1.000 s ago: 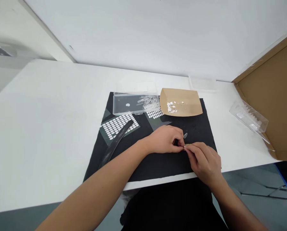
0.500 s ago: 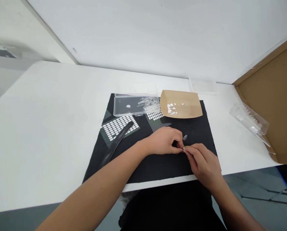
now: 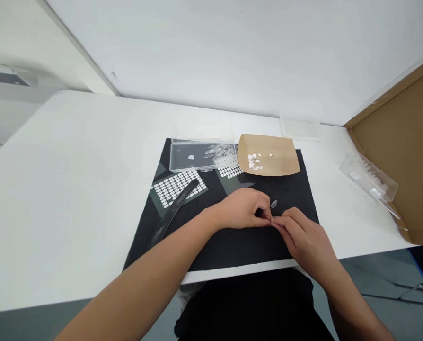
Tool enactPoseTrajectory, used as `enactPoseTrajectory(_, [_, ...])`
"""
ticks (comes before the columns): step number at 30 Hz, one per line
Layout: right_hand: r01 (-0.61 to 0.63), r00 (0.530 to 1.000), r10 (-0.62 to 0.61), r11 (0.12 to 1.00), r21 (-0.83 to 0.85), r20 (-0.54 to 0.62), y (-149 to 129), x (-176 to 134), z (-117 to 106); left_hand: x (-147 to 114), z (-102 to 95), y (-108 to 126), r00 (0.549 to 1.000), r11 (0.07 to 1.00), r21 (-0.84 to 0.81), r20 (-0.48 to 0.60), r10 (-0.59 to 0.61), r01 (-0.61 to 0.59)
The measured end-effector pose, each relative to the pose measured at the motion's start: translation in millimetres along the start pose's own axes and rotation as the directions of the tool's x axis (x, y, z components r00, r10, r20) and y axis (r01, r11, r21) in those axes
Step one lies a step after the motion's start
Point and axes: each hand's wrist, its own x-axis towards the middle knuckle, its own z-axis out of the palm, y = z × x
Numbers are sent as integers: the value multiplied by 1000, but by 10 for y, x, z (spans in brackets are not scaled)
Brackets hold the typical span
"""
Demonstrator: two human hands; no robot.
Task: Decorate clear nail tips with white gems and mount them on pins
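Over the black mat [image 3: 218, 251], my left hand [image 3: 247, 208] and my right hand [image 3: 302, 237] meet fingertip to fingertip. Both are closed in a pinch, and whatever is between the fingers is too small and hidden to name. Just beyond the fingertips a clear false nail tip [image 3: 274, 204] lies on the mat. A dark curved nail file [image 3: 174, 208] rests on the left, across a sheet of white oval stickers [image 3: 162, 189]. A second sticker sheet [image 3: 229, 173] lies partly under a clear plastic case [image 3: 185, 163] that holds several nail tips [image 3: 222, 154].
A brown paper tray [image 3: 278, 158] with small white pieces stands at the mat's back right. Behind it is a clear lid [image 3: 300, 129]. Another clear box of nail tips [image 3: 369, 179] leans by a large cardboard box [image 3: 399, 156] on the right of the white table [image 3: 73, 199].
My right hand has turned slightly, its fingertips still against the left ones. The whole view has shifted a little; the things on the mat lie as before.
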Motion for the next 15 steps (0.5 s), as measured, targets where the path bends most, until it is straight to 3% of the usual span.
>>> enactPoseTrajectory(15, [2,999,-5,998,57,40,23,-13,-38,-3,-1,21,1000,999,18,7,-28,28])
